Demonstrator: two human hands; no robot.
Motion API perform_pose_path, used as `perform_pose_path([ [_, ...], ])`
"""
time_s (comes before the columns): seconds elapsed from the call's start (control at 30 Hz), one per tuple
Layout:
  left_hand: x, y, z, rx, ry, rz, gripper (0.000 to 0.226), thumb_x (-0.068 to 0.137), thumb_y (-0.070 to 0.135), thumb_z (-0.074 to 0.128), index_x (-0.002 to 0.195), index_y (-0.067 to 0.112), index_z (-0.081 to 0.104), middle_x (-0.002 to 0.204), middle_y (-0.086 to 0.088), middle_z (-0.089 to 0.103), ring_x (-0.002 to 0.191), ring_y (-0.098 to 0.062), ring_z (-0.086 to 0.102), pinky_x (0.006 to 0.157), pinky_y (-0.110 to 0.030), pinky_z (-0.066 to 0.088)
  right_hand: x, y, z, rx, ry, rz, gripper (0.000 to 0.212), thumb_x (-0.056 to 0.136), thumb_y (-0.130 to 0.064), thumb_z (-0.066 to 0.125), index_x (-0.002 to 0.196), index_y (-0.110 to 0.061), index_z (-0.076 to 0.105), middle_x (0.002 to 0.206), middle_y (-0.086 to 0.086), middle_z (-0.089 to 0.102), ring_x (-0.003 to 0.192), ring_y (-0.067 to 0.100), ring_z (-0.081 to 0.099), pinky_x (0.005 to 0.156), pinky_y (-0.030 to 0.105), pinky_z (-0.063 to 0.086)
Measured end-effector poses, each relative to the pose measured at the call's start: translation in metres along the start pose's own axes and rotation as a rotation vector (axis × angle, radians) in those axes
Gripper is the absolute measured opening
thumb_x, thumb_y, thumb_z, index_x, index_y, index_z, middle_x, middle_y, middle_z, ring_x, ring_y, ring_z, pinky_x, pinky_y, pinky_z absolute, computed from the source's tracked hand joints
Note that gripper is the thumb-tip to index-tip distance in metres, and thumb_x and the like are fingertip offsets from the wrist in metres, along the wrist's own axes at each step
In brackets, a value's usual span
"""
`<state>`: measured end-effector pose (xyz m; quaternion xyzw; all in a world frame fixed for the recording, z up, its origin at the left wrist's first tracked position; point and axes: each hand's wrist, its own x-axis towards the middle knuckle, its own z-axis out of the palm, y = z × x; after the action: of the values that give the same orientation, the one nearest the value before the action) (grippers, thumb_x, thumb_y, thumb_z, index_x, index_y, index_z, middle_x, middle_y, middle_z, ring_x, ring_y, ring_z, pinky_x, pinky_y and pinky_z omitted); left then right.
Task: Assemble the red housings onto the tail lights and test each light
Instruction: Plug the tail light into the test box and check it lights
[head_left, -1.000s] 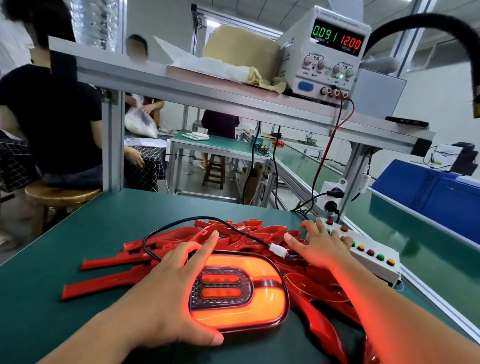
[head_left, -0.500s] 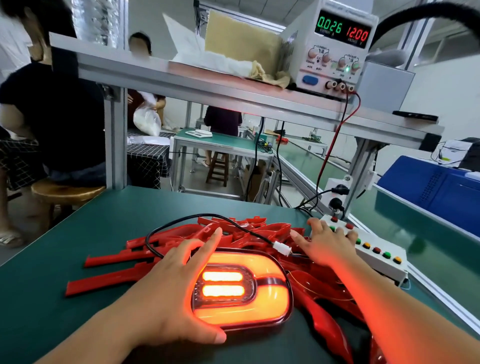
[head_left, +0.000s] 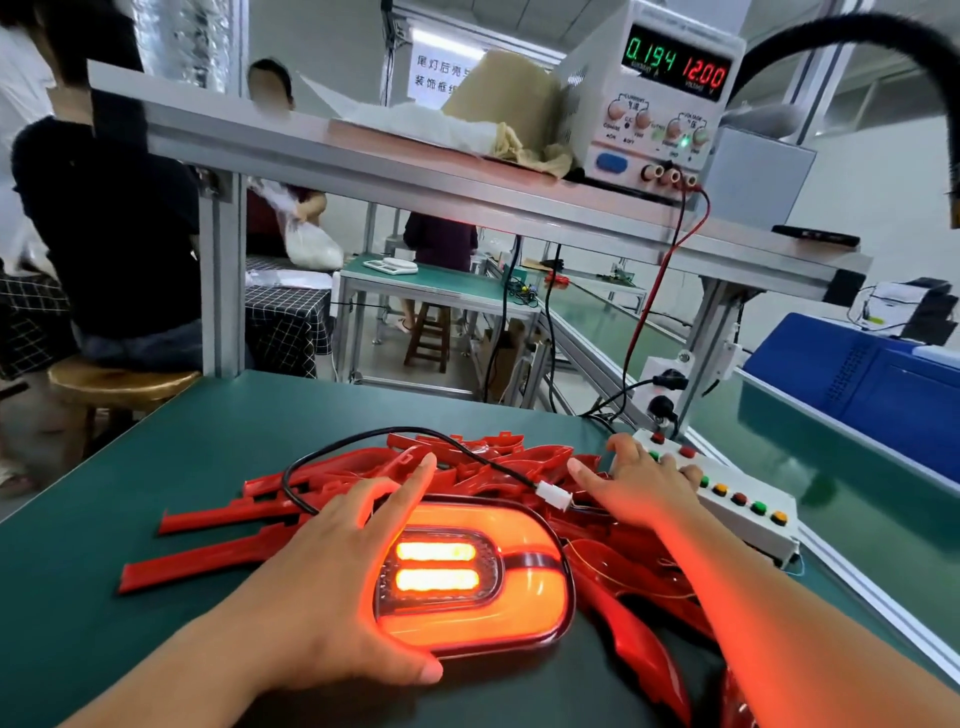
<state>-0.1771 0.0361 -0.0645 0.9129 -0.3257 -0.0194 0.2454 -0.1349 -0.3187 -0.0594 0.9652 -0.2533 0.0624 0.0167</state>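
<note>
**A:** What's on my screen besides the job?

**B:** I see a person in a black top (head_left: 114, 234) sitting on a round wooden stool (head_left: 122, 382) at far left, next to a checked cloth (head_left: 285, 322). Behind the post (head_left: 221, 280) a second person (head_left: 260, 218) holds a white bag (head_left: 311, 247).

**A:** Further back?

**B:** I make out a white scale (head_left: 390, 266) on a green table (head_left: 457, 286), a brown stool (head_left: 428, 335) beneath it, a blue machine (head_left: 857, 379) at right.

A worker's left hand (head_left: 332, 587) rests with spread fingers on the left end of a glowing tail light (head_left: 483, 603), thumb along its near edge. The right hand (head_left: 641, 491) lies flat on a white button box (head_left: 748, 514). Loose red housings (head_left: 493, 457) are heaped just beyond the fingertips, and a white connector (head_left: 555, 494) sits between the two index fingers. The power supply (head_left: 654, 104) reads 0.194 and 12.00.
</note>
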Motion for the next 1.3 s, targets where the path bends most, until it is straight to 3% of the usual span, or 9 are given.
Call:
perform_pose_path([
  [0.13,0.001,-0.001,0.000,0.008,-0.009,-0.010,0.142,0.037,0.086,0.070,0.124,0.066,-0.040,0.152,0.025,-0.004,0.144,-0.007,0.015,0.117,-0.032,0.022,-0.004,0.003,-0.018,0.179,-0.068,0.023,0.086,0.072,-0.092,0.023,0.131,-0.031,0.036,0.138,0.006,0.052,0.134,0.031,0.039,0.106,0.054,0.019],
  [0.23,0.001,0.001,0.001,0.015,-0.018,-0.024,0.143,0.035,0.090,0.068,0.123,0.065,-0.042,0.152,0.026,-0.007,0.144,-0.010,0.015,0.115,-0.035,0.026,-0.012,0.019,-0.031,0.120,0.046,0.046,0.090,0.077,-0.085,0.030,0.138,-0.019,0.038,0.144,0.008,0.045,0.139,0.027,0.033,0.113,0.055,0.013],
  [0.33,0.001,0.000,0.001,0.016,-0.024,-0.025,0.143,0.035,0.090,0.067,0.123,0.064,-0.043,0.150,0.027,-0.006,0.141,-0.011,0.020,0.114,-0.035,0.028,-0.025,0.044,-0.031,-0.052,0.078,0.156,0.100,0.077,-0.086,0.026,0.145,-0.012,0.034,0.152,0.012,0.038,0.144,0.028,0.025,0.117,0.054,0.008],
  [0.47,0.001,-0.001,0.001,0.009,-0.006,-0.008,0.143,0.035,0.090,0.067,0.124,0.065,-0.042,0.152,0.026,-0.004,0.142,-0.009,0.018,0.115,-0.033,0.024,-0.042,0.070,-0.018,-0.072,0.014,0.269,0.113,0.071,-0.092,0.011,0.146,-0.011,0.035,0.153,0.014,0.036,0.147,0.030,0.017,0.117,0.051,0.000],
  [0.6,0.001,-0.003,0.002,0.006,0.008,0.003,0.145,0.033,0.091,0.068,0.128,0.064,-0.038,0.161,0.013,-0.002,0.148,-0.011,0.010,0.121,-0.037,0.017,-0.044,0.076,-0.011,-0.059,0.000,0.283,0.126,0.060,-0.094,-0.003,0.139,-0.008,0.042,0.143,0.013,0.048,0.140,0.026,0.033,0.117,0.049,0.007],
  [0.7,0.001,-0.003,0.001,0.011,0.016,0.000,0.146,0.033,0.090,0.069,0.128,0.064,-0.038,0.161,0.011,0.001,0.148,-0.013,0.012,0.121,-0.036,0.017,-0.044,0.077,-0.012,-0.031,-0.029,0.304,0.130,0.058,-0.095,-0.003,0.140,-0.004,0.042,0.143,0.012,0.048,0.138,0.025,0.036,0.117,0.050,0.005],
  [0.83,0.000,-0.003,0.002,0.000,0.019,0.006,0.145,0.033,0.090,0.069,0.128,0.065,-0.038,0.162,0.010,0.000,0.150,-0.014,0.008,0.122,-0.042,0.017,-0.047,0.078,-0.016,-0.068,-0.058,0.300,0.127,0.063,-0.096,-0.001,0.143,-0.005,0.040,0.149,0.009,0.041,0.145,0.027,0.024,0.116,0.053,-0.003],
  [1.0,0.000,-0.006,0.002,-0.004,0.017,0.017,0.144,0.034,0.088,0.069,0.127,0.065,-0.038,0.162,0.010,0.001,0.149,-0.014,0.009,0.122,-0.041,0.017,-0.052,0.076,-0.018,-0.040,-0.078,0.323,0.132,0.056,-0.096,-0.002,0.144,-0.006,0.036,0.151,0.010,0.038,0.148,0.027,0.014,0.115,0.052,-0.003],
  [1.3,0.000,-0.005,0.002,0.003,0.012,0.022,0.144,0.036,0.089,0.069,0.128,0.063,-0.039,0.161,0.012,0.001,0.149,-0.015,0.008,0.122,-0.042,0.017,-0.050,0.073,-0.009,-0.055,-0.014,0.316,0.111,0.071,-0.092,0.013,0.138,-0.009,0.043,0.146,0.009,0.043,0.144,0.028,0.023,0.114,0.056,0.000],
])
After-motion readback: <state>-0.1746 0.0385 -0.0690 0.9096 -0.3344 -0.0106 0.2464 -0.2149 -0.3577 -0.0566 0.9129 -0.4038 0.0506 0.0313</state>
